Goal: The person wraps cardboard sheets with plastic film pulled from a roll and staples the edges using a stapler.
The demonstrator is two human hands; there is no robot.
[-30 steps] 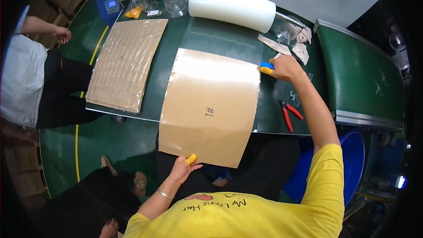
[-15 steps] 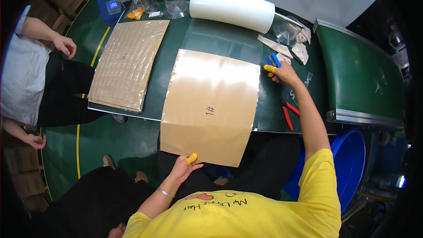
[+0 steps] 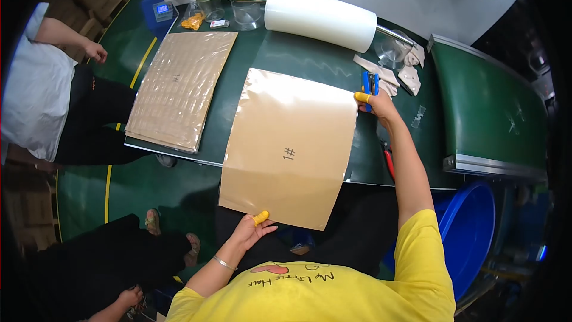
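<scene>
A brown board marked "1#", with a glossy film over it, lies on the green table and overhangs its front edge. My left hand, a yellow cover on its thumb, pinches the board's near edge. At the board's far right corner is my right hand, closed around a blue tool, with a yellow-covered finger touching the corner. Red-handled pliers lie partly hidden under my right forearm. A stack of film-covered boards rests on the left of the table.
A white film roll on a metal rod spans the back. Beige cloth pieces lie at the back right, beside a green conveyor. A blue bin stands below right. Two people are at the left.
My right hand has moved with the blue tool, first away from the board's right edge, then back to its far corner. The film on the table behind the board is no longer seen stretching from the roll.
</scene>
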